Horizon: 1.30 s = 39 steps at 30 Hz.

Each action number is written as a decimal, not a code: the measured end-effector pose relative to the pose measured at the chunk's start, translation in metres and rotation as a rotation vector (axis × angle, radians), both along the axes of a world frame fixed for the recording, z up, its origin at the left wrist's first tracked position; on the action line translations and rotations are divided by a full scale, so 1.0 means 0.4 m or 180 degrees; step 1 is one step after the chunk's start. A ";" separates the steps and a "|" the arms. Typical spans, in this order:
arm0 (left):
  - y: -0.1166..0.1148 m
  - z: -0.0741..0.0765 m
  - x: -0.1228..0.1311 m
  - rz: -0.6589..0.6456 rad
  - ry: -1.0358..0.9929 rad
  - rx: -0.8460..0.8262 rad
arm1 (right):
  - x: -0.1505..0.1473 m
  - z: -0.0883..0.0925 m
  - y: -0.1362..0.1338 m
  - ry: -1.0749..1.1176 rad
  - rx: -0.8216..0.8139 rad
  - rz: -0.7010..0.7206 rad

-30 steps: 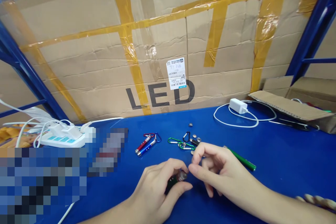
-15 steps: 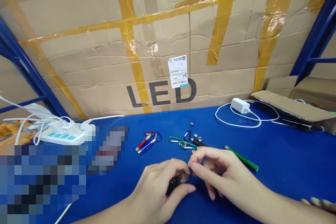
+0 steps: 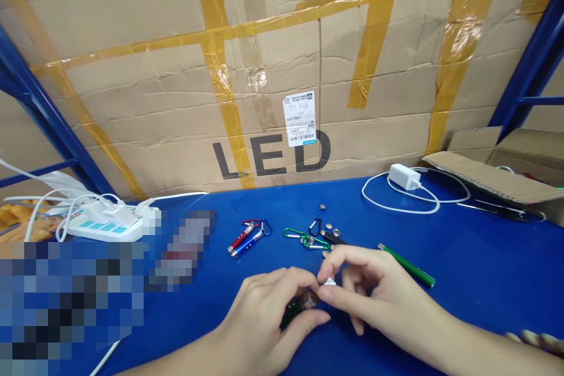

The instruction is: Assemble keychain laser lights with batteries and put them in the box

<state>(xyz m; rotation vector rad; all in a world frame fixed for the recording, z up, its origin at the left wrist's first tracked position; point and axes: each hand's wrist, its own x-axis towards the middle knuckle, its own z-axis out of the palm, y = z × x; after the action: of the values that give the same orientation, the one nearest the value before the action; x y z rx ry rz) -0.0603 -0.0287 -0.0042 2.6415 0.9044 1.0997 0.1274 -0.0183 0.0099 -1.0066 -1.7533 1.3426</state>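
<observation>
My left hand (image 3: 259, 308) is closed around a short dark green penlight (image 3: 292, 309), whose metal end faces right between thumb and forefinger. Close beside that end, my right hand (image 3: 379, 288) pinches a small silvery-white piece (image 3: 329, 282); its exact kind is not clear. Just beyond the hands lie green carabiners (image 3: 293, 234), a black carabiner (image 3: 314, 227), and several small round metal pieces (image 3: 336, 232) that look like button cells or caps. A longer green metal tube (image 3: 409, 266) rests to the right of my right hand.
A red penlight (image 3: 240, 241) and a blue penlight (image 3: 247, 245) lie left of centre on the blue table (image 3: 264, 205). A white power strip (image 3: 106, 232) with cables stands at the left. A white charger (image 3: 404, 177) is at the back right, before a large taped carton (image 3: 154, 111).
The silvery-white piece now shows between my right thumb and forefinger, where it was not visible before. My left hand holds the penlight in nearly the same place.
</observation>
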 end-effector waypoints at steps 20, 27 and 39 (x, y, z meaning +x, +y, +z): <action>0.000 0.000 0.000 0.0038 -0.0003 -0.0062 | -0.001 -0.027 0.009 0.0511 0.0099 0.0111; 0.000 -0.005 -0.001 0.0036 -0.0069 -0.0127 | -0.001 -0.027 0.012 0.0587 0.0125 0.0112; 0.009 0.001 -0.002 0.0335 -0.0345 -0.0723 | 0.012 -0.010 0.022 0.0293 0.0398 -0.0258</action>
<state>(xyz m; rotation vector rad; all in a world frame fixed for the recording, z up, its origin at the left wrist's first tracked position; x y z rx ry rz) -0.0609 -0.0252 -0.0037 2.3530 1.0864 1.0798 0.1322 -0.0094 0.0059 -0.9225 -1.6875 1.1949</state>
